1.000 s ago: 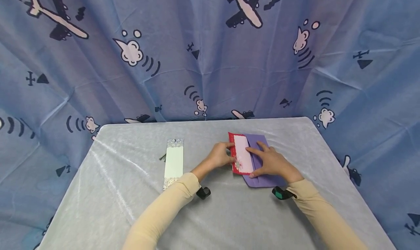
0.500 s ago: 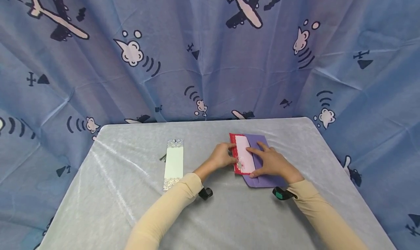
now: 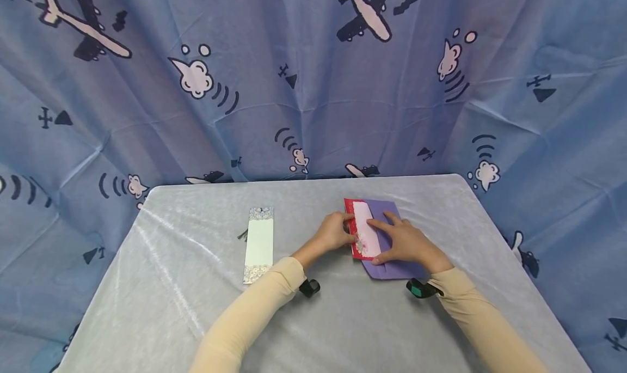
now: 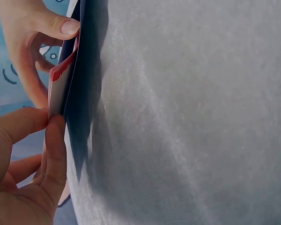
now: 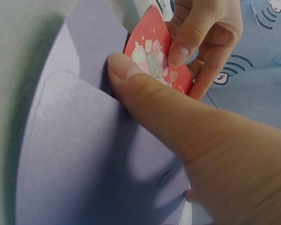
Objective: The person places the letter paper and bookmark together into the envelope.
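My left hand (image 3: 335,232) pinches the outer edge of a red card (image 3: 349,205) between thumb and fingers. The card has a pale pink panel and printed flowers, which also show on the red card (image 5: 152,51) in the right wrist view. Its inner part sits inside the mouth of a purple envelope (image 3: 399,270) and is hidden there. My right hand (image 3: 409,244) holds the envelope by its mouth, thumb at the near end and fingers spread toward the far end. In the right wrist view my right thumb (image 5: 140,86) lies over the envelope's opening edge.
A pale green bookmark (image 3: 259,242) with patterned ends and a dark tassel (image 3: 243,235) lies to the left on the grey cloth-covered table (image 3: 196,264). Behind the table's far edge hangs a blue curtain (image 3: 264,41) printed with airplanes.
My left hand has shifted slightly to the right, carrying the red card a little farther into the purple envelope. The right hand and the envelope stay in place.
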A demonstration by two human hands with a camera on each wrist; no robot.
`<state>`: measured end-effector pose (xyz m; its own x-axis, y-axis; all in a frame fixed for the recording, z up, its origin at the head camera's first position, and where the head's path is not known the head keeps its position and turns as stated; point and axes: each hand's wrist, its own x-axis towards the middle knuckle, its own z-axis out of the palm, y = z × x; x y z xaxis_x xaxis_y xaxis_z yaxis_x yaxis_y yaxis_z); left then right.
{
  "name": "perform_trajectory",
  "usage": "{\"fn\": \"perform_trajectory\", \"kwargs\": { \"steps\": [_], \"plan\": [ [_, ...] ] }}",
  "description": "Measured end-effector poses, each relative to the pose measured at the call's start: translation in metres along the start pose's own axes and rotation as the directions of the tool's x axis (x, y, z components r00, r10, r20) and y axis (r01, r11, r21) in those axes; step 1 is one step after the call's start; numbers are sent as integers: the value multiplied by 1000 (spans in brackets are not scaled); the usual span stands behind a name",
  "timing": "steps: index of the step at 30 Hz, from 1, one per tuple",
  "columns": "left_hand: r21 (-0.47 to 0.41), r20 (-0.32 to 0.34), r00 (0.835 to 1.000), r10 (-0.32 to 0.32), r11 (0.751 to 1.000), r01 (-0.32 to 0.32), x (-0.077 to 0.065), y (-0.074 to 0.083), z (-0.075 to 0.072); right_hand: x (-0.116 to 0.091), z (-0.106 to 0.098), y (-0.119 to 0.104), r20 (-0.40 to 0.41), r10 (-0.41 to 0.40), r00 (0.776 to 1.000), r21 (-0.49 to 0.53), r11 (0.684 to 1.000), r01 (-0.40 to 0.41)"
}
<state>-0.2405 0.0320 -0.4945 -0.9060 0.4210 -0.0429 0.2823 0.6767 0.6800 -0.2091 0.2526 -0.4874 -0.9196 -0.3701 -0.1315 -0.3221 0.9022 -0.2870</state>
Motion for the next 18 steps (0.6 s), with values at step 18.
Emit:
{"fn": "perform_trajectory", "kwargs": {
  "steps": [18],
  "plan": [
    [-19, -17, 1000, 23, 1000, -24, 2, 2, 5, 0, -2, -2, -10, 4, 1000, -3, 1000, -5]
  ]
}}
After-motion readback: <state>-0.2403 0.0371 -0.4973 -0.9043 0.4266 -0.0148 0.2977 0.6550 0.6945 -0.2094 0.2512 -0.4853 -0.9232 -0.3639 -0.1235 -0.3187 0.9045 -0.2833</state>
